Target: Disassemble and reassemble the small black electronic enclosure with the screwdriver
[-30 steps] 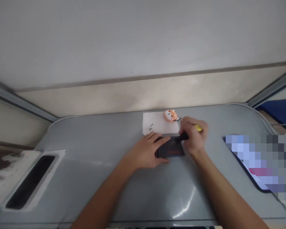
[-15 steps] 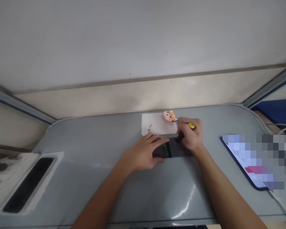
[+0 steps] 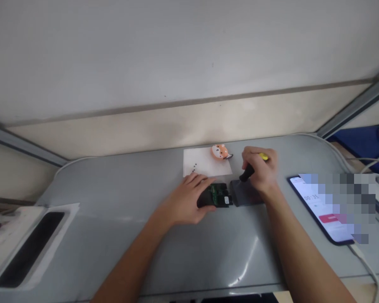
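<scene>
My left hand (image 3: 185, 200) rests on the left part of a small black device (image 3: 219, 196) on the grey table, its fingers curled over it; a green circuit board shows inside. My right hand (image 3: 259, 173) is closed on a screwdriver with a black and yellow handle (image 3: 252, 167) and also touches the dark grey cover (image 3: 244, 194), which lies just right of the device, slid off it. Behind both lies a white paper sheet (image 3: 208, 166) with a few tiny black screws (image 3: 194, 168) on it.
An orange animal-shaped keyring (image 3: 220, 151) sits at the paper's far edge. A phone (image 3: 322, 208) with a lit screen and a white cable lies at the right. A white tray with a dark slot (image 3: 28, 244) sits at the left. A wall rises behind the table (image 3: 120, 219).
The dark grey cover has slid to the right off the device, baring the green circuit board. My right hand moved right with it; my left hand stayed on the device.
</scene>
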A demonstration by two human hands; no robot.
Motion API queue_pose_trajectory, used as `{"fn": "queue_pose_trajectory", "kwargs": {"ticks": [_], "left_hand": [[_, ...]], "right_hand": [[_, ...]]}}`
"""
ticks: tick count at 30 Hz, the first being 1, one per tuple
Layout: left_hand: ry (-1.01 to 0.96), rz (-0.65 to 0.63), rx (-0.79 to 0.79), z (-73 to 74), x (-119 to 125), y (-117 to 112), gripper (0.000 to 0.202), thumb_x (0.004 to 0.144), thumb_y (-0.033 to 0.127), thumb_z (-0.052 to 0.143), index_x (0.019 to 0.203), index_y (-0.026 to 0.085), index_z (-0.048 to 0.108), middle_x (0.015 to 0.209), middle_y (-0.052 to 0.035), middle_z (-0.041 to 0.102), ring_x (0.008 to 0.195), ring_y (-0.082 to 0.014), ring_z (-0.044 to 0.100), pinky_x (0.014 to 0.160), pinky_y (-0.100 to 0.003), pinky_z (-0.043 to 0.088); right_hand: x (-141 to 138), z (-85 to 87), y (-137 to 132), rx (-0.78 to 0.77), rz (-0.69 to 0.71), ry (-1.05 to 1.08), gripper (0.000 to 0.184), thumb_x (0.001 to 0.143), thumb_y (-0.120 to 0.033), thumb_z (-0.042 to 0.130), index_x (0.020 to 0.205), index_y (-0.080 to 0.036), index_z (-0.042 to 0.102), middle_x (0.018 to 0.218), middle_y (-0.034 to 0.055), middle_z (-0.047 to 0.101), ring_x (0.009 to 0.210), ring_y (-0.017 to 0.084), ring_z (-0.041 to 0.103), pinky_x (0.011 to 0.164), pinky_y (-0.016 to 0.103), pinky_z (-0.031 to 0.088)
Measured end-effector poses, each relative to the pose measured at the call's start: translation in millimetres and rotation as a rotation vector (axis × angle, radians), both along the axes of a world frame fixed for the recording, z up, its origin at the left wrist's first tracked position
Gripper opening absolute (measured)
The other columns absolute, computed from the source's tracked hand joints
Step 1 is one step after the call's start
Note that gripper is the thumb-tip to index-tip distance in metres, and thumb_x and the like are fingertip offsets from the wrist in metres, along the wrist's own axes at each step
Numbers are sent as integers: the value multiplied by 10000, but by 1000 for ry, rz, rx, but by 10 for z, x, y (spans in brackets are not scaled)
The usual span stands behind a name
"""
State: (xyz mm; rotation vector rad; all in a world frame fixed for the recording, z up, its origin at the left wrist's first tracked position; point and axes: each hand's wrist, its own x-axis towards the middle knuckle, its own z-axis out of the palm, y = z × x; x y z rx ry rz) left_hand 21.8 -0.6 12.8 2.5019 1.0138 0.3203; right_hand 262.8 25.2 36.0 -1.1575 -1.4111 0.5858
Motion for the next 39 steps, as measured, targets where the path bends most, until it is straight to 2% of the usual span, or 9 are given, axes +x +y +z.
{"fn": "queue_pose_trajectory", "kwargs": {"ticks": [6, 12, 16, 20, 22, 24, 28, 33, 39], "left_hand": [[-10, -33, 70, -64, 60, -25, 710, 936, 464, 704, 1552, 265, 412, 1471, -114, 548, 1341, -338, 474, 1168, -558, 396], [13, -35, 44, -73, 69, -19, 633, 946, 399, 701, 1520, 290, 456, 1385, -91, 596, 1279, -308, 531, 1145, -518, 424], [3, -32, 47, -49, 71, -21, 616, 943, 376, 707, 1505, 292, 469, 1361, -77, 612, 1258, -293, 543, 1131, -501, 438], [-55, -24, 54, 6, 40, -6, 589, 941, 336, 695, 1486, 279, 479, 1352, -75, 627, 1265, -282, 547, 1135, -482, 450], [-99, 14, 90, 31, 0, 27, 479, 971, 288, 623, 1438, 255, 520, 1317, -83, 645, 1243, -272, 564, 1120, -471, 465], [-120, 70, 157, 34, -53, 77, 324, 999, 206, 512, 1309, 218, 606, 1221, -87, 676, 1178, -255, 597, 1073, -450, 490], [-47, 144, 240, -35, -150, 167, 304, 930, 68, 429, 1023, 202, 685, 1015, -64, 708, 999, -230, 656, 963, -418, 526], [3, 179, 207, -131, -161, 186, 313, 906, 58, 436, 1013, 210, 688, 983, -44, 740, 942, -220, 688, 920, -397, 536], [3, 156, 162, -131, -124, 162, 295, 896, 75, 442, 992, 202, 691, 992, -48, 750, 925, -228, 698, 907, -403, 542]], "right_hand": [[-19, 32, -11, -25, 53, -166, 260, 735, -180, 460, 489, -207, 378, 481, -32, 298, 481, 103, 279, 505, 307, 212], [116, 63, 27, -122, 15, -224, 283, 745, -193, 472, 477, -208, 381, 475, -29, 305, 495, 106, 287, 513, 313, 203], [169, 58, 37, -154, 40, -208, 282, 744, -190, 479, 476, -207, 394, 484, -22, 325, 505, 112, 307, 514, 311, 214], [103, 47, 27, -91, 75, -47, 297, 755, -181, 474, 467, -209, 408, 486, -15, 353, 501, 119, 335, 505, 308, 230], [17, 40, 14, -55, 75, 37, 306, 766, -178, 477, 464, -207, 435, 490, -12, 379, 502, 121, 361, 502, 303, 246], [-97, 26, -4, -51, 61, 95, 301, 773, -172, 485, 474, -206, 474, 497, -13, 411, 497, 122, 398, 498, 293, 275], [-323, -25, -39, -72, 22, 80, 271, 816, -173, 487, 554, -206, 549, 537, -10, 510, 527, 136, 501, 518, 276, 356], [-427, -104, -53, -18, 28, -57, 246, 829, -168, 517, 594, -201, 580, 546, -7, 567, 544, 137, 524, 544, 270, 380], [-388, -124, -46, -27, 34, -70, 249, 843, -155, 511, 606, -200, 574, 550, -11, 571, 537, 134, 536, 555, 266, 389]]}}
